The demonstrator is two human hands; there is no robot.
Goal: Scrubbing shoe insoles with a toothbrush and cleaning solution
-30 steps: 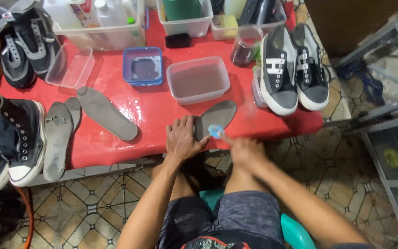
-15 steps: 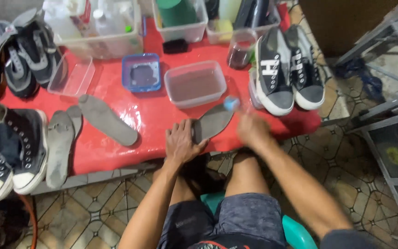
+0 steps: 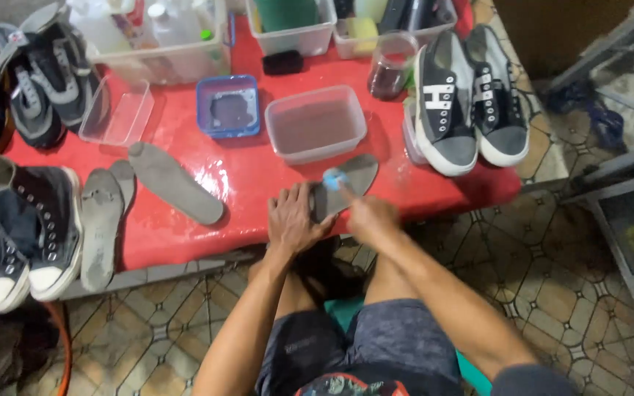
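2 bare forearms, no sleeves; mottled grey-blue shorts [image 3: 376,345] (possibly denim) with a red-patterned shirt hem [image 3: 346,385] below.

Plastic bottles [image 3: 157,20], white with coloured labels, are being kept in a clear bin [image 3: 163,59] at the table's far left. No signs or screens are being shown.

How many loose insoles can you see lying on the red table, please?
4: one insole under the hands at the front edge, one long insole lying diagonally left of centre, and two insoles beside the black high-top sneaker. Others may be hidden.
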